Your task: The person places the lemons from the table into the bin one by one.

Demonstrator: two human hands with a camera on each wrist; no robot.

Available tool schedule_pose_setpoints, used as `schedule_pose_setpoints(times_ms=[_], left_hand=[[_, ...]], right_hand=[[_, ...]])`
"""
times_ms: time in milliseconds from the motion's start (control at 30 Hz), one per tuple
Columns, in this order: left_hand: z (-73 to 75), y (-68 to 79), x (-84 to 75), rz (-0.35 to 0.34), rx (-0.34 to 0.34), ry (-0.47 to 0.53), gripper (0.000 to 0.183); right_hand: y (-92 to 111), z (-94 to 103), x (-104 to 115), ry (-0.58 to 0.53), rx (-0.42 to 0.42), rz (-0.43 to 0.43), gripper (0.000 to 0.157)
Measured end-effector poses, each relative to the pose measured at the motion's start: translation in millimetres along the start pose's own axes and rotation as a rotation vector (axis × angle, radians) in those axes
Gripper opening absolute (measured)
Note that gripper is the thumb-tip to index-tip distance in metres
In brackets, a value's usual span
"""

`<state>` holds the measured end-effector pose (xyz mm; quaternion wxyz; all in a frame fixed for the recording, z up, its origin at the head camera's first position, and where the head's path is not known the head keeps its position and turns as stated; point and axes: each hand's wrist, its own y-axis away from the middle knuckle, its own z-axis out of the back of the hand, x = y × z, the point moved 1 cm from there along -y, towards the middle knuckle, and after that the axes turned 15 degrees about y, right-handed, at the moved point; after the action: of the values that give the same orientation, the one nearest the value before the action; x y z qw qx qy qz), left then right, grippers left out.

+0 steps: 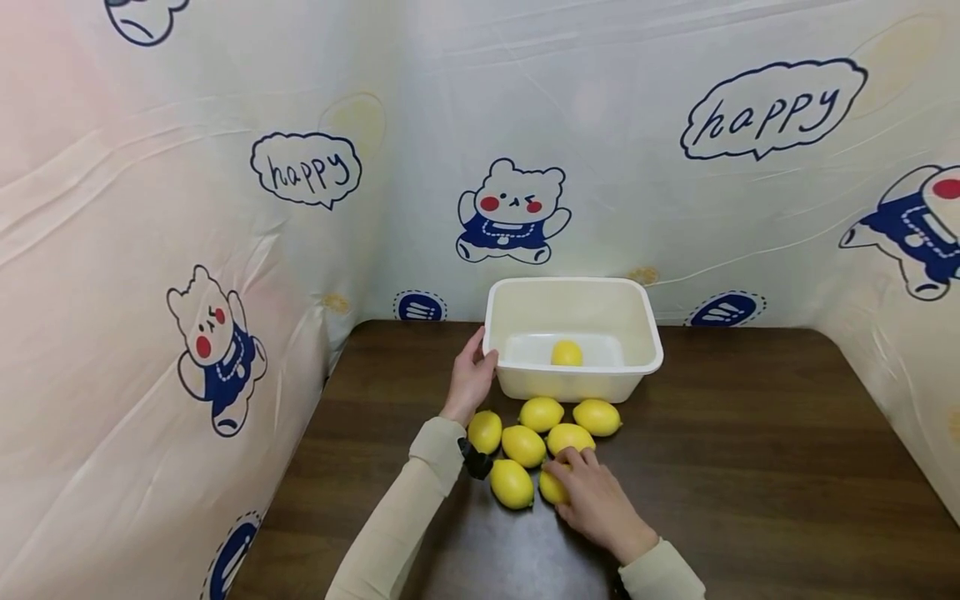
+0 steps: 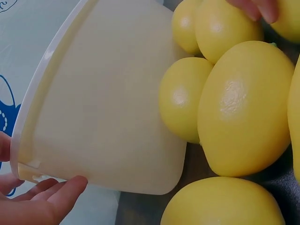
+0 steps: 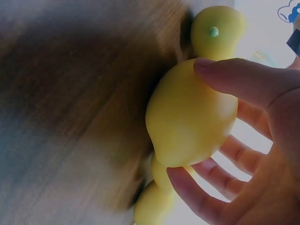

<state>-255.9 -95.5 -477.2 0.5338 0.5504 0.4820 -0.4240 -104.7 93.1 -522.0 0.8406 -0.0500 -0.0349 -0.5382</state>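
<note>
A white plastic basin (image 1: 572, 382) stands at the back of the table with one lemon (image 1: 567, 352) lying inside it. My left hand (image 1: 471, 379) grips its left rim, thumb at the front corner; the left wrist view shows the fingers (image 2: 68, 192) against the basin's side. In front of the basin, several yellow lemons (image 1: 523, 446) lie close together. At the near right of this group, my right hand (image 1: 598, 504) has thumb and fingers curled round a lemon (image 3: 192, 117), seen closely in the right wrist view. That lemon is low at the table top, partly hidden by the hand in the head view.
The dark wooden table (image 1: 757, 450) extends to both sides of the lemons. A pale printed cloth (image 1: 622, 200) with bears and "happy" bubbles hangs behind the basin and along both sides. A black wrist device (image 1: 475, 460) sits beside the left lemons.
</note>
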Motion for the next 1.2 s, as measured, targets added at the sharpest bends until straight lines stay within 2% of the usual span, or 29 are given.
schedule_pose_setpoints(times_ms=[233,433,767,933,1067,1200], left_hand=[[2.5,-1.2,0.1,0.018,0.046,0.009,0.059],[3.1,0.1,-0.5,-0.013,0.094,-0.026,0.069],[3.9,3.5,1.9,-0.054,0.131,-0.041,0.072],[3.7,3.9,5.3,-0.065,0.166,-0.058,0.071],[3.3,2.8,4.0,-0.089,0.162,-0.081,0.070],[2.9,2.2,1.9,-0.079,0.164,-0.099,0.070]], right_hand=[[4,-2.4,1,0.006,0.015,0.000,0.047],[6,-4.1,0,-0.013,0.036,-0.005,0.050],[12,-4.3,1,-0.047,0.075,-0.005,0.055],[14,-5.5,1,-0.014,0.050,0.029,0.051],[13,-6.6,0,0.002,0.033,0.048,0.049],[12,-6.1,0,0.003,0.037,0.051,0.047]])
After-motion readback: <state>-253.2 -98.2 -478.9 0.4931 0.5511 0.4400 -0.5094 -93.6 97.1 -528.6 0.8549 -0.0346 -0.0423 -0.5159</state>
